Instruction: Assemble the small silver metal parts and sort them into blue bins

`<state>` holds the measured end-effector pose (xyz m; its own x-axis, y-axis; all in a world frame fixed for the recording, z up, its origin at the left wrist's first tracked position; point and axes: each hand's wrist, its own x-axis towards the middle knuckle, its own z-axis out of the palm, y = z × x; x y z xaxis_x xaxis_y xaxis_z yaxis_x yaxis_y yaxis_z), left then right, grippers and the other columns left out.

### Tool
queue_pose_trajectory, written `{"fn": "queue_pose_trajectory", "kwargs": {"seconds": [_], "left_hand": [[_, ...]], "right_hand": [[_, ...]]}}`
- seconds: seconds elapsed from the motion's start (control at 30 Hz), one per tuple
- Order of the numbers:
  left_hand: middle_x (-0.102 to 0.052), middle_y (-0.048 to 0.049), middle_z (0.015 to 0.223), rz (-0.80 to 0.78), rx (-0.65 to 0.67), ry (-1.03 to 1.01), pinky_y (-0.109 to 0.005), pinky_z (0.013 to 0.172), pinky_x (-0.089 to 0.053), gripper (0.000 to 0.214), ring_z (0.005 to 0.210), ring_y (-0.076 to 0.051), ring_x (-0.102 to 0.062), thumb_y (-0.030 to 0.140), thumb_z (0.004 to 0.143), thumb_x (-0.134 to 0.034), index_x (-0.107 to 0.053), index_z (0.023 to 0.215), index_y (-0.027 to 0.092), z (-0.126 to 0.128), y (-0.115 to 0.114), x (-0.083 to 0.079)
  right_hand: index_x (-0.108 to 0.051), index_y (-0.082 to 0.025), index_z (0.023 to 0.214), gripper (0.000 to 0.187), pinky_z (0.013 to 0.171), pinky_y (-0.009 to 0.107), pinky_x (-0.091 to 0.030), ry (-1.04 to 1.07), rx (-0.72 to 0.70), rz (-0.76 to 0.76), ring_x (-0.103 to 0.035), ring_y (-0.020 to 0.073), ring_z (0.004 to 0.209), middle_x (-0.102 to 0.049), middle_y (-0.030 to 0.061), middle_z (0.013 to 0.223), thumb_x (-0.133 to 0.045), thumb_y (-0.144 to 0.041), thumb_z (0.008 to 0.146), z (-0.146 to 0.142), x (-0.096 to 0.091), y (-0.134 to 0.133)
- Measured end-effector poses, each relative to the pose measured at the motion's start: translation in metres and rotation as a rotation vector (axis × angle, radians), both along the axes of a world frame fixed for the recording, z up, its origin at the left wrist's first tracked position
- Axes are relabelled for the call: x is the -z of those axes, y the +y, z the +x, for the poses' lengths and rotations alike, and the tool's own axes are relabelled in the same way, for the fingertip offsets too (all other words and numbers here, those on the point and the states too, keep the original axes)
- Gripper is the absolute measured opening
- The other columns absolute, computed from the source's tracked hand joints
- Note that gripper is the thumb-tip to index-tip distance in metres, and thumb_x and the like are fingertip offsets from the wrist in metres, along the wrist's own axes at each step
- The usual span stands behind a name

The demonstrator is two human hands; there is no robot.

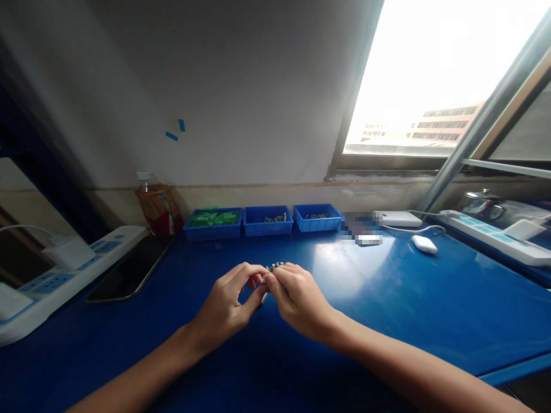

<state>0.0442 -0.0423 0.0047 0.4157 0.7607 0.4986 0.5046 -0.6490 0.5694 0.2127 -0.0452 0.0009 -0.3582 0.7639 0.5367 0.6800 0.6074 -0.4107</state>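
Both hands meet low over the desk [387, 298], and each grip is pinched shut on a small cluster of metal bits [274, 267] (too small to tell what kind). The left hand [226, 307] closes on them from one side and the right hand [297, 298] from the other, so the bits sit right at the fingertips. Beyond the grip stand three blue trays [267, 229], the leftmost holding green pieces [213, 218]. Well left of the grip lies a phone [129, 269], with a bottle [157, 206] behind it.
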Motion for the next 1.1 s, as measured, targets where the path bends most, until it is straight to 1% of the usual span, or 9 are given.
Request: {"fn": "queue_pose_trajectory", "kwargs": {"seconds": [0.27,0.43,0.53,0.63,0.7,0.77,0.87,0.97,1.1], "left_hand": [[-0.058,0.0018,0.067,-0.189,-0.039,-0.076,-0.020,0.057,-0.039,0.030,0.062,-0.011,-0.053,0.037,0.092,-0.041,-0.058,0.078,0.016,-0.001,0.006,0.001],[-0.054,0.0020,0.062,-0.243,0.026,-0.060,-0.021,0.055,-0.038,0.039,0.058,-0.011,-0.049,0.042,0.093,-0.037,-0.055,0.070,0.016,-0.001,0.006,0.002],[-0.056,0.0004,0.065,-0.227,0.040,-0.021,-0.023,0.060,-0.041,0.042,0.061,-0.013,-0.053,0.041,0.095,-0.029,-0.058,0.077,0.016,-0.006,0.012,0.001],[-0.062,-0.0033,0.082,-0.152,-0.022,0.053,-0.025,0.066,-0.044,0.034,0.073,-0.016,-0.058,0.038,0.093,-0.036,-0.062,0.098,0.018,-0.018,0.024,0.001],[-0.062,-0.0052,0.091,-0.108,-0.043,0.132,-0.025,0.063,-0.044,0.031,0.073,-0.016,-0.058,0.036,0.090,-0.043,-0.061,0.108,0.019,-0.029,0.032,0.002],[-0.061,-0.0061,0.100,-0.090,0.010,0.211,-0.024,0.062,-0.045,0.032,0.073,-0.015,-0.058,0.034,0.088,-0.046,-0.060,0.114,0.021,-0.036,0.036,0.004],[-0.059,-0.0060,0.107,-0.079,0.086,0.287,-0.024,0.069,-0.046,0.032,0.082,-0.016,-0.059,0.035,0.086,-0.051,-0.061,0.114,0.023,-0.038,0.035,0.007],[-0.060,-0.0049,0.097,-0.072,0.062,0.314,-0.025,0.069,-0.046,0.026,0.085,-0.018,-0.059,0.037,0.085,-0.054,-0.064,0.102,0.022,-0.031,0.032,0.010],[-0.059,-0.0038,0.085,-0.054,-0.014,0.293,-0.027,0.067,-0.045,0.015,0.076,-0.017,-0.058,0.030,0.086,-0.051,-0.062,0.085,0.018,-0.024,0.032,0.015]], "right_hand": [[-0.053,-0.018,0.097,0.013,0.070,0.028,-0.038,-0.029,-0.023,0.139,-0.057,0.0163,0.076,-0.063,0.0048,0.085,-0.051,-0.028,0.089,0.007,0.002,0.002],[-0.056,-0.018,0.092,0.011,0.070,0.028,-0.037,-0.169,-0.080,0.248,-0.055,0.0158,0.074,-0.062,0.0043,0.081,-0.045,-0.021,0.092,0.005,0.007,0.004],[-0.056,-0.018,0.088,0.015,0.068,0.028,-0.037,-0.182,-0.058,0.302,-0.055,0.0153,0.072,-0.061,0.0042,0.077,-0.042,-0.021,0.092,0.007,0.004,0.011],[-0.057,-0.018,0.081,0.023,0.068,0.028,-0.037,-0.193,0.067,0.337,-0.055,0.0162,0.071,-0.062,0.0046,0.074,-0.039,-0.022,0.094,0.023,-0.009,0.037],[-0.058,-0.018,0.082,0.026,0.069,0.029,-0.038,-0.152,0.252,0.316,-0.057,0.0179,0.075,-0.064,0.0066,0.079,-0.037,-0.024,0.095,0.041,-0.020,0.063],[-0.059,-0.016,0.095,0.021,0.070,0.031,-0.039,-0.145,0.452,0.265,-0.059,0.0220,0.082,-0.066,0.0093,0.086,-0.042,-0.029,0.093,0.059,-0.028,0.087],[-0.050,-0.010,0.120,0.041,0.073,0.036,-0.041,-0.169,0.623,0.186,-0.058,0.0288,0.092,-0.066,0.0141,0.096,-0.052,-0.036,0.088,0.074,-0.032,0.103],[-0.051,-0.011,0.119,0.040,0.076,0.037,-0.043,-0.199,0.555,0.135,-0.057,0.0277,0.095,-0.065,0.0138,0.100,-0.052,-0.036,0.088,0.067,-0.022,0.087],[-0.059,-0.017,0.106,0.026,0.078,0.033,-0.043,-0.262,0.276,0.084,-0.056,0.0224,0.094,-0.065,0.0087,0.098,-0.053,-0.036,0.089,0.036,-0.007,0.049]]}}
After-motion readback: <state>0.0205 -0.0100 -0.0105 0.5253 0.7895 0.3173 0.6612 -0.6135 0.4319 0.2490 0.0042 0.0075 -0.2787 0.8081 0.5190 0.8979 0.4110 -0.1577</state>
